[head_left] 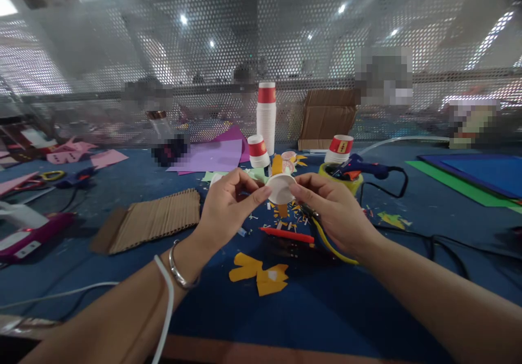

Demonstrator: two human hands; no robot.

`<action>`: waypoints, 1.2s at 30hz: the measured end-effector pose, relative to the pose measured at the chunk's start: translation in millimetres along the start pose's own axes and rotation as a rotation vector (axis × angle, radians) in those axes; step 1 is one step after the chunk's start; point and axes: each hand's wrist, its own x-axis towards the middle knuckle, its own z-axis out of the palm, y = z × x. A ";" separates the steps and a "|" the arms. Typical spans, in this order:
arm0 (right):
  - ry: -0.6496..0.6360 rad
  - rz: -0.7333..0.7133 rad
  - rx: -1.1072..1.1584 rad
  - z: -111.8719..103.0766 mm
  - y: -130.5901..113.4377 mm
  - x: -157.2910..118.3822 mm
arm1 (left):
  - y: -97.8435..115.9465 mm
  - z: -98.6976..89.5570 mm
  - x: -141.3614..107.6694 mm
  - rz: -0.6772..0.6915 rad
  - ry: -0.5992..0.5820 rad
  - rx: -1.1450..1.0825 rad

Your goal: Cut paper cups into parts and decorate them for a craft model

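Both hands pinch a small round white paper disc (281, 189) above the middle of the table. My left hand (231, 204) grips its left edge between thumb and fingers. On the opposite edge, my right hand (332, 204) does the same. An orange paper strip (278, 164) shows just above the disc, and another orange bit below it; whether they are attached, I cannot tell. Under the hands lie a red pen-like stick (287, 235) and small paper scraps. Closer to me are orange paper cutouts (272, 280).
Paper cups stand in a tall stack (266, 119), with shorter stacks on either side. A blue glue gun (365, 167) rests on a yellow container (342, 175) at right. Corrugated cardboard (157, 220) lies left, near a purple power strip (36, 239). Cables cross both sides.
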 end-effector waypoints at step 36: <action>0.046 0.136 -0.095 -5.3 8.2 8.3 | -14.0 -8.1 15.3 -0.418 -0.131 -0.524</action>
